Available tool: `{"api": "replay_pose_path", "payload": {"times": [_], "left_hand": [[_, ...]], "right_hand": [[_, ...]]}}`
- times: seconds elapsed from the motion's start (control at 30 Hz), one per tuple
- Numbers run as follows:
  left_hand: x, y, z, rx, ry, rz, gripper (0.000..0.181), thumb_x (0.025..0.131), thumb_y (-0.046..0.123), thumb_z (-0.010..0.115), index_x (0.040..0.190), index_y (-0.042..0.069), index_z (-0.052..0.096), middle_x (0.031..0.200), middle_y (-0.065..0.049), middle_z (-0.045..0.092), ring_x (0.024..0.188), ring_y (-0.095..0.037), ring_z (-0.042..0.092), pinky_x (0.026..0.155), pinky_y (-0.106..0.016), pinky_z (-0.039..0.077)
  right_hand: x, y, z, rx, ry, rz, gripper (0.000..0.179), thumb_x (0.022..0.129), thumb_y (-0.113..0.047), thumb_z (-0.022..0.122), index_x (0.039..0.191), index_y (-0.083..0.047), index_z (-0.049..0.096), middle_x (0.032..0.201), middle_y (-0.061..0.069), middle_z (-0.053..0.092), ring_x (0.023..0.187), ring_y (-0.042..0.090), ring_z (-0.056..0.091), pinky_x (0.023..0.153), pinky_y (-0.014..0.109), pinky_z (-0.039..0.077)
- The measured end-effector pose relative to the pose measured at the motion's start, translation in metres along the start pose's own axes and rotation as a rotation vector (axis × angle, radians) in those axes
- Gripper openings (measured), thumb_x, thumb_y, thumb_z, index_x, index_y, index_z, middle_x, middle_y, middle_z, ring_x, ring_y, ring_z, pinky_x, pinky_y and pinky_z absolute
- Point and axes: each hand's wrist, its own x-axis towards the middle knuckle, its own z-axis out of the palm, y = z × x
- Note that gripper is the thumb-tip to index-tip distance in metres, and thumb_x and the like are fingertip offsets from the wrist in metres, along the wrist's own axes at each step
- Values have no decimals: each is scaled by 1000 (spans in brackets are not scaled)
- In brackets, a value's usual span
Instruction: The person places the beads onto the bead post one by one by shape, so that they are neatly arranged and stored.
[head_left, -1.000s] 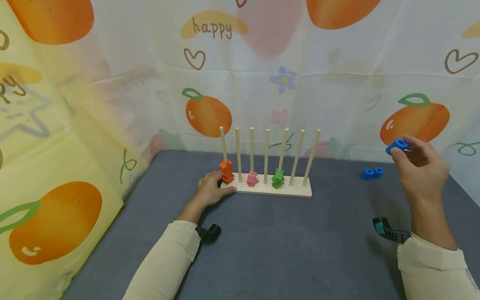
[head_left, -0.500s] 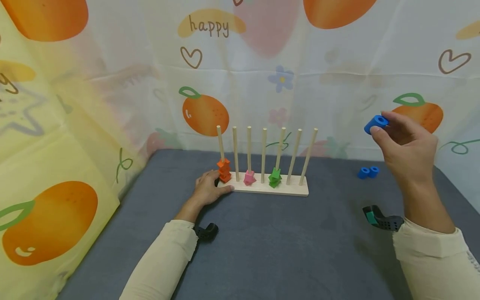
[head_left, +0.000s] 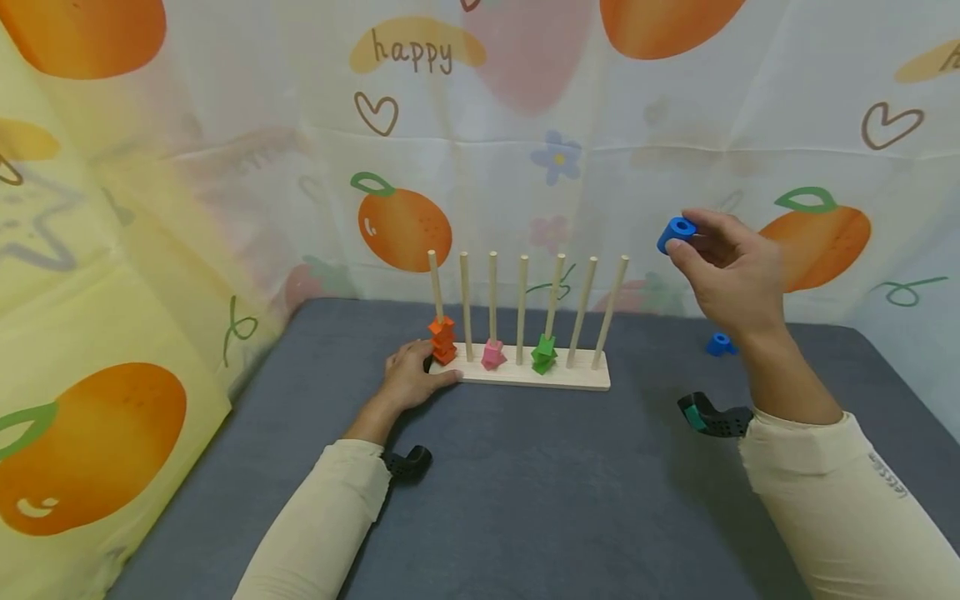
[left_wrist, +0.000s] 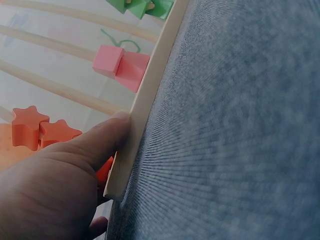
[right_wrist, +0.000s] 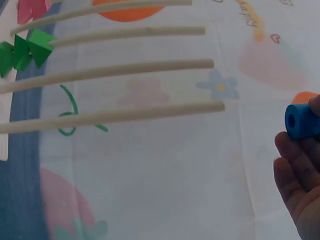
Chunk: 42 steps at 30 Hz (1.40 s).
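A wooden peg board (head_left: 525, 378) with several upright pegs stands on the table. At its left end my left hand (head_left: 407, 382) grips the base, thumb (left_wrist: 107, 135) along the front edge and the other fingers partly hidden behind. Orange star beads (head_left: 443, 342) are stacked on the leftmost peg. Pink pieces (head_left: 493, 356) sit on the third peg and green pieces (head_left: 544, 357) on the fifth. Raised to the right of the pegs, my right hand (head_left: 738, 271) pinches a blue cylinder bead (head_left: 674, 235) between thumb and fingers, its hole (right_wrist: 291, 121) facing the pegs in the right wrist view.
More blue beads (head_left: 720, 344) lie on the grey tabletop (head_left: 540, 483) at the back right, partly covered by my right wrist. Behind the table hangs a cloth (head_left: 637, 183) printed with oranges.
My right hand has lifted the blue cylinder bead and carried it left toward the pegs. The left hand stays at the board's end. The head view has shifted slightly.
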Motion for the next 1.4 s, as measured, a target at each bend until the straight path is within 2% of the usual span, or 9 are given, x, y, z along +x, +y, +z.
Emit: {"api": "replay_pose_path", "payload": {"times": [0.43, 0.67, 0.83, 1.17, 1.4], "left_hand": [[-3, 1, -4, 3, 2, -7, 60, 84, 40, 75, 129, 4, 60, 141, -16, 48, 136, -36, 28, 108, -55, 10], [-3, 2, -4, 5, 5, -5, 60, 84, 40, 75, 130, 4, 60, 141, -16, 48, 135, -36, 29, 108, -54, 10], [-3, 4, -4, 5, 1, -8, 60, 84, 40, 75, 129, 3, 60, 141, -16, 47, 136, -36, 29, 108, -54, 10], [-4, 5, -5, 0, -8, -10, 60, 84, 40, 75, 129, 3, 60, 143, -16, 46, 137, -36, 27, 108, -54, 9], [-3, 5, -3, 4, -1, -2, 60, 84, 38, 76, 129, 2, 60, 141, -17, 47, 136, -37, 28, 108, -55, 10]], "right_hand": [[4, 16, 33, -32, -149, 125, 41, 92, -10, 67, 130, 0, 59, 114, 17, 64, 91, 6, 64, 80, 22, 51], [3, 23, 41, -44, -156, 161, 39, 93, -10, 65, 130, 0, 59, 114, 19, 64, 94, 12, 65, 82, 25, 51], [0, 27, 45, -10, -166, 178, 40, 92, -10, 66, 130, 2, 59, 113, 19, 64, 92, 12, 65, 81, 25, 51], [-18, 40, 51, 18, -175, 228, 42, 92, -13, 68, 130, 2, 58, 110, 16, 64, 92, 12, 62, 79, 20, 50], [-31, 53, 57, 7, -163, 261, 35, 92, -14, 67, 121, 5, 62, 107, 15, 65, 94, 15, 61, 82, 26, 50]]}}
